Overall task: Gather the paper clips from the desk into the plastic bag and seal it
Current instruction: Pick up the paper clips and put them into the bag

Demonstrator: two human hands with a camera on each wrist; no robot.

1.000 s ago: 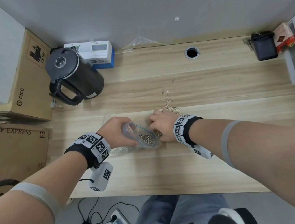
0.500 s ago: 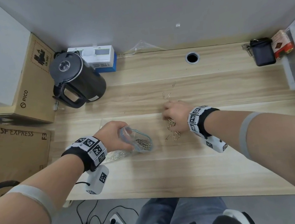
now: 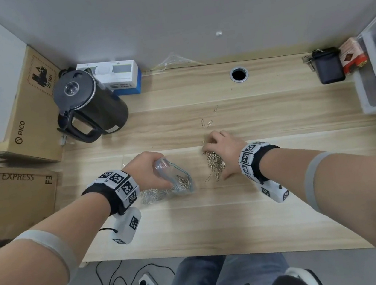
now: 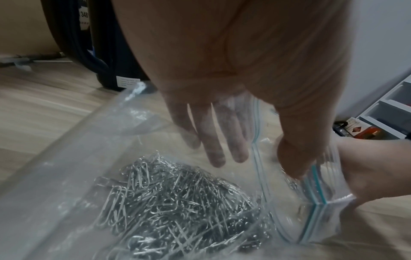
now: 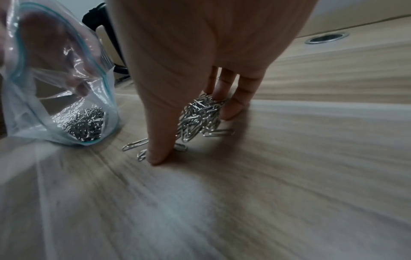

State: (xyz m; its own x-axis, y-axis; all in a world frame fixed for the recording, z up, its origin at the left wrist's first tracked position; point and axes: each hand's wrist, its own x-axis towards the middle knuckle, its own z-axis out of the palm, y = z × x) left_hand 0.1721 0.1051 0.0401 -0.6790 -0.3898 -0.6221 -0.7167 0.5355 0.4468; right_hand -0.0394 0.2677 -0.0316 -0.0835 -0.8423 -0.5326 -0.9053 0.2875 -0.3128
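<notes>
Here the left hand [image 3: 148,169] pinches the plastic bag [image 3: 175,180] mouth agape, while beside it the right hand [image 3: 223,148] curls around heaped paper clips [image 3: 214,161].

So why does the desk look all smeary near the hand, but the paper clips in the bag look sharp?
Right wrist view: the desk streaks with motion blur, and the right hand casts a soft shadow beside its clip pile. Left wrist view: the bagged paper clips are fairly crisp, though the plastic bag shows hazy glare. Head view: sharp, but the wide lens bends the edges.
</notes>
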